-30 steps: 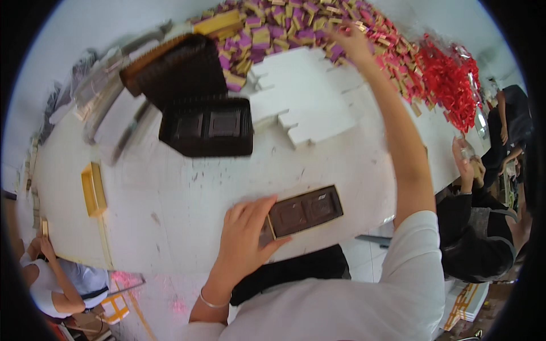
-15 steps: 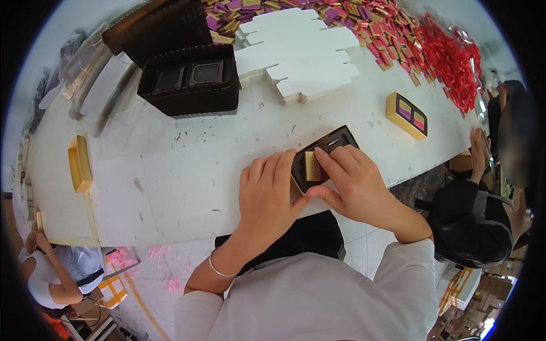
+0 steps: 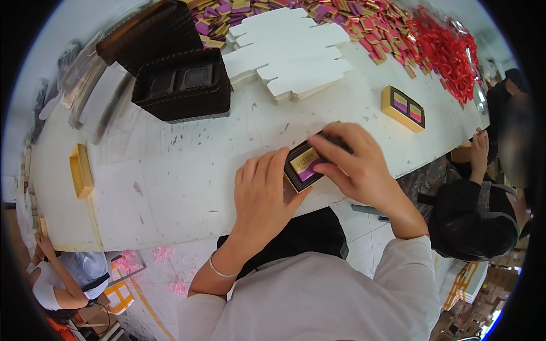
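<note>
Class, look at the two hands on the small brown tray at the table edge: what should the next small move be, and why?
Probably press the gold and purple bar flat into the brown tray. The right hand has fingertips on the bar, the left hand steadies the tray, and the bar looks slightly askew in its compartment.

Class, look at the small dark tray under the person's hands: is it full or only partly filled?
Cannot tell fully. The dark tray shows one gold-and-purple packet seated; the right hand hides the rest, while the left hand steadies its near end.

Packing workshop; long white table (image 3: 187, 170), heaped wrapped sweets (image 3: 364, 17), stacked trays (image 3: 182, 85)
</note>
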A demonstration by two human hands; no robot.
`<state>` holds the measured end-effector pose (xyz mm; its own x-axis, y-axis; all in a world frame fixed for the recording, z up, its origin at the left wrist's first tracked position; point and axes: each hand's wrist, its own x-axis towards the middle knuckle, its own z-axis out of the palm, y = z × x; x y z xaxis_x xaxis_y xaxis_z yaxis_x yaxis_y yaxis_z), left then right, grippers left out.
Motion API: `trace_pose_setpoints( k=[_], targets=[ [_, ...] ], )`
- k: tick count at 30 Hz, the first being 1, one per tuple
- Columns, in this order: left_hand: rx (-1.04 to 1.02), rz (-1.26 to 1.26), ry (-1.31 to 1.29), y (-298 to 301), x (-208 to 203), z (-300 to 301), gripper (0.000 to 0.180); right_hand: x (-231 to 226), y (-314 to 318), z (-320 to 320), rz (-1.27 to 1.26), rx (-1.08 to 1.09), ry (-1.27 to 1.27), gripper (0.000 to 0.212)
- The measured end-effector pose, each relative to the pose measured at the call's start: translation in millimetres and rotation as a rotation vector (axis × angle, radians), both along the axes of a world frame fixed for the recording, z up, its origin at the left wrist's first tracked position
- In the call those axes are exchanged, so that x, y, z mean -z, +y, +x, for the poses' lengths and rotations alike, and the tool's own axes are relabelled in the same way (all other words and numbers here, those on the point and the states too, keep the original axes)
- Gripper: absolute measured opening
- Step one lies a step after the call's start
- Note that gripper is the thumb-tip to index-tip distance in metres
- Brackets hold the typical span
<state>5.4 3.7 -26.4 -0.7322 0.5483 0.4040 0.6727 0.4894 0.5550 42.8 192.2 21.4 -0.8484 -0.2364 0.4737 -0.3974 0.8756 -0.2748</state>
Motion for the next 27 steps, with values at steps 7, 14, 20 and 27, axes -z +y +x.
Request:
trace_pose_setpoints(
  k=[7,14,20,27],
  targets=[
    [0.041,-0.025,-0.031,4.8,-6.7,-2.2,0.073,15.0,10.2,-4.4,-0.195,-0.121,-0.171,0.019],
    [0.079,-0.043,-0.077,8.7,-19.5,-1.7,0.074,8.2,19.3,-13.2,-0.445,-0.103,-0.293,0.022],
    [0.165,0.073,-0.091,3.4,-8.6,-4.4,0.048,-4.4,161.2,-81.5,-0.294,0.540,-0.011,0.023],
    [0.192,0.147,-0.124,7.8,-8.0,-6.9,0.039,25.2,267.0,-128.0,0.089,0.780,-0.284,0.036]
  ],
)
